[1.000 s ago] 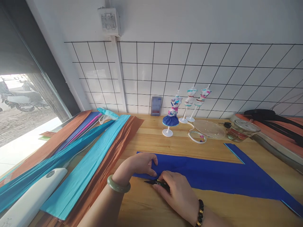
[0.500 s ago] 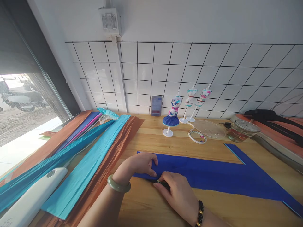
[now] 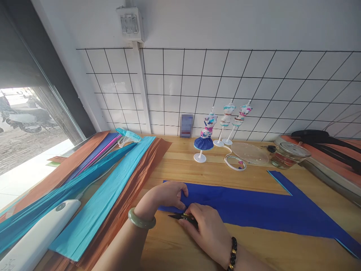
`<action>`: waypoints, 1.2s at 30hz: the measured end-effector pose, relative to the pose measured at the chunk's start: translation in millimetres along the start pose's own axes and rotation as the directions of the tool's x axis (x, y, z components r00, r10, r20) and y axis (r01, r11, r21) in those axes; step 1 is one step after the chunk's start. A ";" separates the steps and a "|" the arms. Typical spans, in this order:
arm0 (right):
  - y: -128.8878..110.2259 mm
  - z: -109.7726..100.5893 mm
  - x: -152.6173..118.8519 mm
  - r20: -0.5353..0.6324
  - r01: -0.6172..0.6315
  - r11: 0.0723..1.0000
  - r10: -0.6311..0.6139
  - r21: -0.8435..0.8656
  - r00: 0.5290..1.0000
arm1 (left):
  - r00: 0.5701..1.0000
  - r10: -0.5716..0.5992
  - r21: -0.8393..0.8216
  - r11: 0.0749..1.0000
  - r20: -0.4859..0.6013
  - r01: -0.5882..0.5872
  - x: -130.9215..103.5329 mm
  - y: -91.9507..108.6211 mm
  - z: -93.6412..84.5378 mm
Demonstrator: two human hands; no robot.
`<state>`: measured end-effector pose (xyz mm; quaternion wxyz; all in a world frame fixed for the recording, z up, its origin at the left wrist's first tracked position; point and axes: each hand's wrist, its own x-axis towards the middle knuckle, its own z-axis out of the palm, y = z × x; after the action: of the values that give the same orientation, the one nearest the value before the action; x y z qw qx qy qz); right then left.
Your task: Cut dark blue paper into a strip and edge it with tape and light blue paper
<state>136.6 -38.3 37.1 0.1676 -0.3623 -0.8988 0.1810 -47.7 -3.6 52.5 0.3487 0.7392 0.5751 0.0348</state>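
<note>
1. left hand (image 3: pixel 170 194): lies over the near-left end of the blue sheet (image 3: pixel 254 210), wrist bent, thumb and forefinger parted; cannot tell whether the hidden fingers pinch anything. green bangle (image 3: pixel 141 220) at its wrist.
2. right hand (image 3: pixel 208 229): just right of and nearer the body than the left hand; clasps the dark pointed tool (image 3: pixel 175 216), tip aimed leftward below the left hand. contact between tip and sheet cannot be judged. beaded bracelet (image 3: pixel 232 254) at its wrist.
3. blue sheet: flat on the counter (image 3: pixel 180 246), running from under the left hand to well right of the right hand, where a slanting blue part with pale-blue edges meets it.
4. left of the left hand: light-blue paper (image 3: pixel 105 195), brown paper (image 3: pixel 135 188) along its right side; farther left, a white device (image 3: pixel 42 233).
5. beyond both hands: dress form (image 3: pixel 208 130) with blue skirt, upright; two more forms, (image 3: pixel 228 113) and (image 3: pixel 242 113), just behind it to the right.
6. beyond and right of the right hand: white ring (image 3: pixel 235 163), clear disc (image 3: pixel 249 153), lidded glass jar (image 3: pixel 290 156).
</note>
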 end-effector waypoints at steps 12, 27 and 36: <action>1.9 4.5 0.5 -0.044 0.009 0.999 -0.008 0.031 0.999 | 1.000 0.004 0.001 1.000 0.002 -0.004 0.9 -1.3 1.0; -8.2 10.1 6.2 -0.005 0.032 0.999 -0.032 -0.044 0.999 | 1.000 0.005 0.030 1.000 -0.018 -0.004 -0.4 -0.1 0.8; -8.1 14.2 5.9 -0.061 0.042 0.999 -0.043 -0.018 0.997 | 1.000 0.007 0.020 1.000 -0.016 -0.007 -2.3 3.2 -1.4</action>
<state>121.7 -42.5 29.2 0.1960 -0.3500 -0.9022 0.1586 -46.5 -5.3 56.1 0.3366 0.7444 0.5756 0.0364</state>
